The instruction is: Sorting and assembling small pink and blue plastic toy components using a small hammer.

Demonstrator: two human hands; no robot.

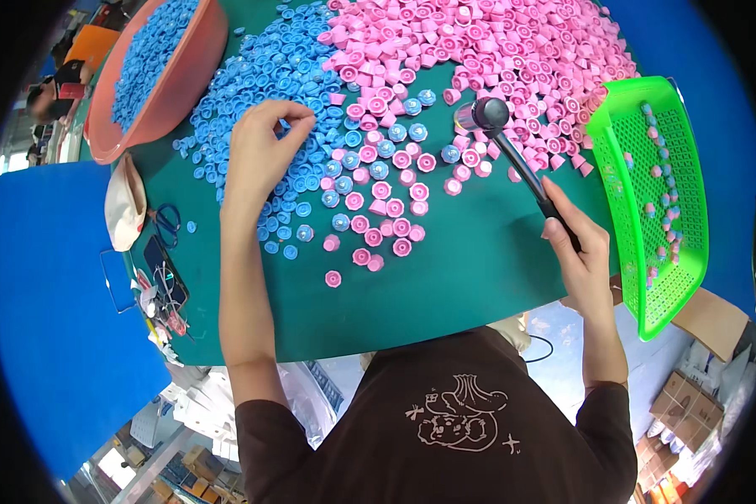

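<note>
My right hand is wrapped round the black handle of a mallet. Its dark round head is over the near edge of the pink pile. My left hand hovers over the heap of small blue plastic caps, thumb and fingertips pinched together; whatever they hold, if anything, cannot be made out. Between the hands lie loose pink plastic cups, most with the open side up. Several of the pieces among them have a blue cap showing on top. Behind them spreads a large heap of pink cups.
A green slotted basket at the right holds several joined pink-and-blue pieces. At the far left, a salmon-coloured tub tilts, full of blue caps. Scissors and a phone lie along the left table edge. Another person sits far left.
</note>
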